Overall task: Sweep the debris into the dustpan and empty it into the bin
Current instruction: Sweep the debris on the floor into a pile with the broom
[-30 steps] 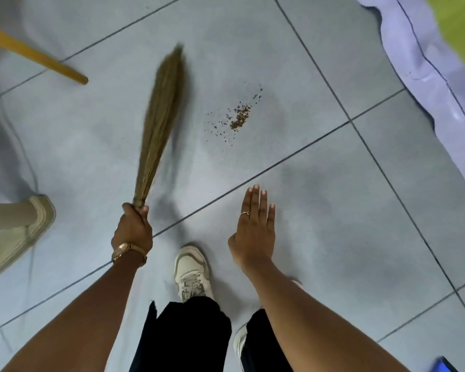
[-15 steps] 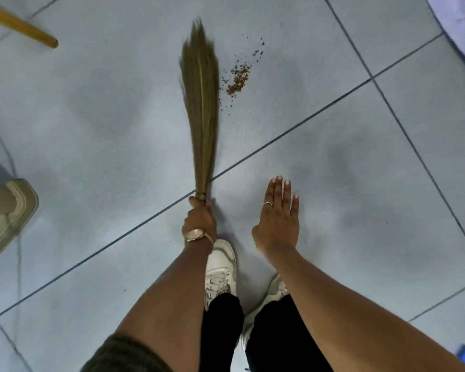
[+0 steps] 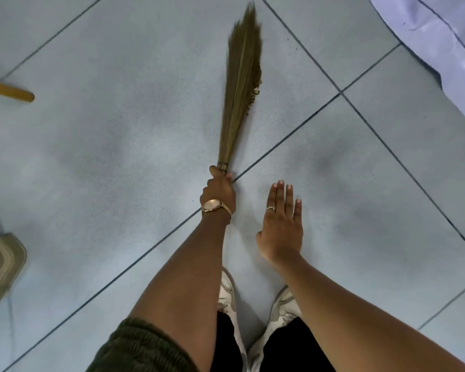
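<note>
Debris (image 3: 256, 88): mostly hidden now, just a few brown crumbs peeking out along the right edge of the bristles, up at twelve o'clock on the grey tile floor (image 3: 118, 157).

Starting nearest: white sneakers (image 3: 282, 307) at six o'clock, toes forward. Just above, right hand (image 3: 281, 224) at five o'clock, flat and empty, fingers together and stretched out, hovering palm-down over the floor, holding nothing. Beside it at the centre, left hand (image 3: 219, 189), watch on the wrist, clenched tight round the bound neck of the grass broom (image 3: 240, 84).

Then the broom itself, fanning out toward twelve. Half a second ago parked just left of the pile with the crumbs in plain sight; a second ago well off to the left. Now swung across to the right and lying on top of the pile. Meaning, most likely: mid-stroke, gathering the scatter rightward into a tighter heap.

Further out: a wooden stick end (image 3: 16, 93) at nine o'clock, a beige object (image 3: 0, 264) at eight, lilac cloth (image 3: 440, 36) at two.

No dustpan or bin in view. Collecting stage only; scooping and emptying both not yet done. Worth watching for crumbs dragged under the bristles and left behind.
</note>
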Available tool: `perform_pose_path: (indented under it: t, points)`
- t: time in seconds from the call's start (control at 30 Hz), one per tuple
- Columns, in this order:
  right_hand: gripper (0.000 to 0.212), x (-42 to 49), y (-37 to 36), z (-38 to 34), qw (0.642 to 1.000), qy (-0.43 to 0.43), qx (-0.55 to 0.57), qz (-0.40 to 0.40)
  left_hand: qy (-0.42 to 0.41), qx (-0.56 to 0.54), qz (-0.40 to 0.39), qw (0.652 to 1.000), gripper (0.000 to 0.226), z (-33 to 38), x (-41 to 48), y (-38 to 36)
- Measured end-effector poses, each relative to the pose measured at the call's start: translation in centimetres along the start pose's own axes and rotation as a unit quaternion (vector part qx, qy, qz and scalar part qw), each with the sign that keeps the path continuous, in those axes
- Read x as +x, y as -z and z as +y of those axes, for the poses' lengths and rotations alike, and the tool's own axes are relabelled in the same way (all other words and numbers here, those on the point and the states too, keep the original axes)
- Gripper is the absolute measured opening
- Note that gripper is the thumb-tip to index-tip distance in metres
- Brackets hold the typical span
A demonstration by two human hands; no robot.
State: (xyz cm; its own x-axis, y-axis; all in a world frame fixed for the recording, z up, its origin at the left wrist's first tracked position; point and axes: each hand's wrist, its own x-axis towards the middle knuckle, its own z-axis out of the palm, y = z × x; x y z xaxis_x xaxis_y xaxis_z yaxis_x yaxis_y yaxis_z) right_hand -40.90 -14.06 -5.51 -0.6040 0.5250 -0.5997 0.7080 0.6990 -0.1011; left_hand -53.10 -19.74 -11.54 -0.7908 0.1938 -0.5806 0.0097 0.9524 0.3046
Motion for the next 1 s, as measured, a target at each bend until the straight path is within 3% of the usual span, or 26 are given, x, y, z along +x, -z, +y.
perform_pose_path:
  t: [0.13,0.27,0.57,0.87,1.0]
  points:
    - [0.095,0.3,2.1,-0.3,1.0,-0.013,0.014,0.003,-0.039,0.042,0.094,0.994,0.046,0.0,0.5,5.2]
    - [0.097,1.6,4.6,-1.0,0.999,-0.015,0.024,0.017,-0.112,0.097,0.135,0.98,0.057,1.2,3.4,11.6]
    - [0.096,3.8,8.5,-2.3,0.998,0.003,0.036,0.058,-0.176,0.292,0.067,0.938,0.054,6.4,7.9,16.4]
    - [0.093,-5.5,13.2,-1.6,0.998,-0.007,0.048,0.038,-0.199,0.366,0.011,0.909,0.055,4.2,-3.6,20.6]
    - [0.097,-13.4,17.7,-0.9,0.997,-0.015,0.074,0.03,-0.204,0.382,0.033,0.901,0.06,4.5,-11.4,26.0]
